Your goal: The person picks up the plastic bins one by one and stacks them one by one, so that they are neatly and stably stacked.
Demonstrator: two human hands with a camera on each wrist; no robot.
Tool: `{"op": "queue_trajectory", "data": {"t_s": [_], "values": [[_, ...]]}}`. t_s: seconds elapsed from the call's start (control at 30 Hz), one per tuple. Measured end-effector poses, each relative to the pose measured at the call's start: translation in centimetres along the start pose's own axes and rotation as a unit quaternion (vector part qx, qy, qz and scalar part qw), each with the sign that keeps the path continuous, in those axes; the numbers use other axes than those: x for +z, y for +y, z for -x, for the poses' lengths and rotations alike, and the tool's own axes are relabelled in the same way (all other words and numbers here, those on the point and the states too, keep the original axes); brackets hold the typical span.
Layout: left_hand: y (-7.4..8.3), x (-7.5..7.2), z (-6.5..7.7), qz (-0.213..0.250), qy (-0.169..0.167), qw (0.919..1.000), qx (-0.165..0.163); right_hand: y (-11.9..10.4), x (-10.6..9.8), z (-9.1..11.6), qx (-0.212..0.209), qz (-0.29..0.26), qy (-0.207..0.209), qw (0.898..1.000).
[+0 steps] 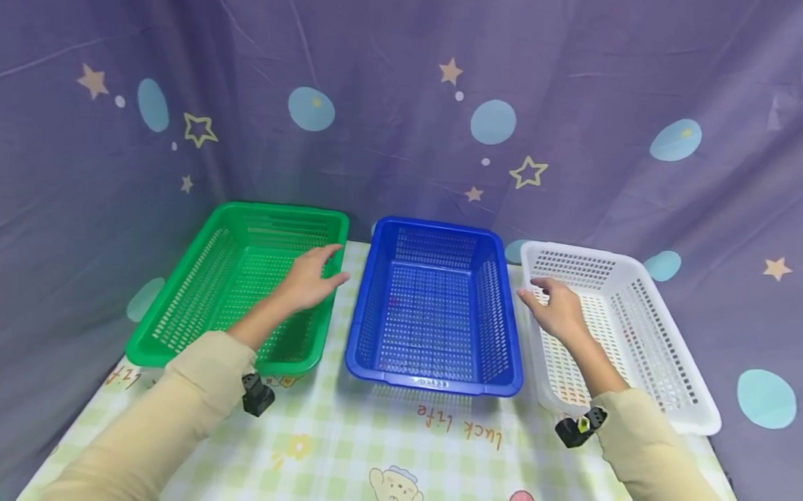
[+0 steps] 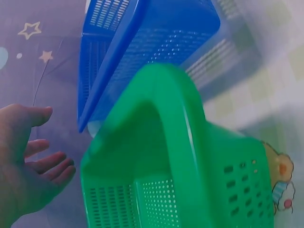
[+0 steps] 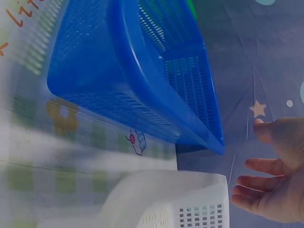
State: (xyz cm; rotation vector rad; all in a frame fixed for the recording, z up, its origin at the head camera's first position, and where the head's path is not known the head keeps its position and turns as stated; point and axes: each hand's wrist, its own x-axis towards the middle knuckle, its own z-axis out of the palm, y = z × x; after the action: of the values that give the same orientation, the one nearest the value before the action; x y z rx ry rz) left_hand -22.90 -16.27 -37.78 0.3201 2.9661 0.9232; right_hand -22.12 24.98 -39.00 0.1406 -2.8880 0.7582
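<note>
Curtain (image 1: 399, 31): purple, printed with stars and blue ovals, hung behind the table (image 1: 336, 466).
Tablecloth (image 1: 226, 476): green-and-white check with cartoon prints.
Blue basket (image 1: 433, 383): sat in the middle of the row.
Green basket (image 1: 198, 293): stood on the person's left.
White basket (image 1: 662, 344): stood on the right.
Left hand (image 1: 310, 278): unclasped, fingers apart, hovered near the green basket's inner rim.
Right hand (image 1: 556, 310): likewise released, hovered near the white basket's rim facing the blue one.
</note>
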Motion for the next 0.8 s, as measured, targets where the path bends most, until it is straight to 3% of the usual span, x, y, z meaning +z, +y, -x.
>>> {"op": "queue_trajectory", "data": {"t_s": [0.33, 0.8], "values": [[1.5, 1.9, -1.1, 0.037, -0.006, 0.9991, -0.021, -1.1, 1.7, -0.2, -0.003, -0.059, 0.005, 0.998], [2.3, 4.0, -2.6, 0.064, -0.011, 0.9957, -0.066, -1.7, 2.4, -0.8, 0.035, -0.031, -0.048, 0.998]]}}
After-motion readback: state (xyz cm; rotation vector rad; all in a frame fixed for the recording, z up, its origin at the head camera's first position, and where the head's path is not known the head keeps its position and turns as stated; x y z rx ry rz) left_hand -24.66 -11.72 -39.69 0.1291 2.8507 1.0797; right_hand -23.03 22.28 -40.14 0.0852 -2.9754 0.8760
